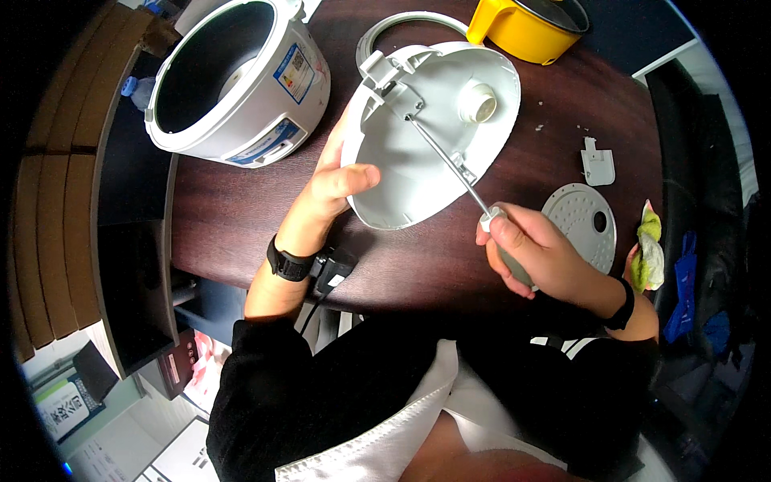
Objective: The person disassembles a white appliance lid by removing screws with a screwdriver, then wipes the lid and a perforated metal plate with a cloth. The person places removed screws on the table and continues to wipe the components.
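My left hand (pixel 337 178) grips the left edge of a white plastic rice cooker lid shell (pixel 393 181), tilted so its hollow inside shows. The thumb lies over the rim; the other fingers are behind the shell, out of sight. In my right hand (pixel 534 249) is a screwdriver (pixel 446 157), its fingers wrapped round the handle. The long metal shaft slants up to the left, and its tip meets a screw spot near the hinge end of the shell. A round hollow post (pixel 477 104) stands up inside the shell.
A white rice cooker body (pixel 277 108) stands at the back left. Behind the shell lie a pale ring (pixel 371 36) and a yellow pot (pixel 530 32). To the right are a perforated metal disc (pixel 574 210), a small white plastic piece (pixel 597 164) and a green-and-white cloth (pixel 647 255).
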{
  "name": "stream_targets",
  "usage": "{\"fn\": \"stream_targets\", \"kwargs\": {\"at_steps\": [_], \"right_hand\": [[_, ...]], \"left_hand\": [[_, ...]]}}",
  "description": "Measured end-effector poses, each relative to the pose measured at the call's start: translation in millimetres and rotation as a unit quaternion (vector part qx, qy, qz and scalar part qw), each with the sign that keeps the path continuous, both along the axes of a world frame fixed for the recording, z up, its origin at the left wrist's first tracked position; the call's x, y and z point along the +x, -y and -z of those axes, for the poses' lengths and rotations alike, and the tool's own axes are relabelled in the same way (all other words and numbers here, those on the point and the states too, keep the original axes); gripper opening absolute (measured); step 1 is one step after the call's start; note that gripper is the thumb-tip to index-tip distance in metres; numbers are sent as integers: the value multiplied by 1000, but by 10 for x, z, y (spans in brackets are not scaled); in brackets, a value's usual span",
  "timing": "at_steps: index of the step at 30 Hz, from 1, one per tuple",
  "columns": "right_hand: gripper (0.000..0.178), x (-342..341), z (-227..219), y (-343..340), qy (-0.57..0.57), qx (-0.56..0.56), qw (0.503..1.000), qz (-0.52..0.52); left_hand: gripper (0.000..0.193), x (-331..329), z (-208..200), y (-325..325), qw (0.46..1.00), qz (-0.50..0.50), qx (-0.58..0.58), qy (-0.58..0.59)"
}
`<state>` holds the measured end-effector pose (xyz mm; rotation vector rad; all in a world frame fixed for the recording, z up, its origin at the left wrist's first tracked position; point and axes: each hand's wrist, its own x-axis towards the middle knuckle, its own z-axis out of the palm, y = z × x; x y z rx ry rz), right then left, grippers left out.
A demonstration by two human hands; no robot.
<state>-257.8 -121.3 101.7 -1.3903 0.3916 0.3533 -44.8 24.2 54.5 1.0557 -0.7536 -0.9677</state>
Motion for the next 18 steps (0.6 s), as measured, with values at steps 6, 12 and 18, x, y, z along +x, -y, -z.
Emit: {"fn": "stream_targets", "kwargs": {"at_steps": [6,12,18], "right_hand": [[27,92,-65,193,93,-282,955,-24],[27,151,-332,284,148,-575,802,-56],[29,223,-291,331,53,-334,938,-75]], "left_hand": [[89,-9,-66,-11,1000,-13,24,-3],[85,57,-30,-32,999,6,40,-11],[84,16,-3,51,998,-30,1,-49]]}}
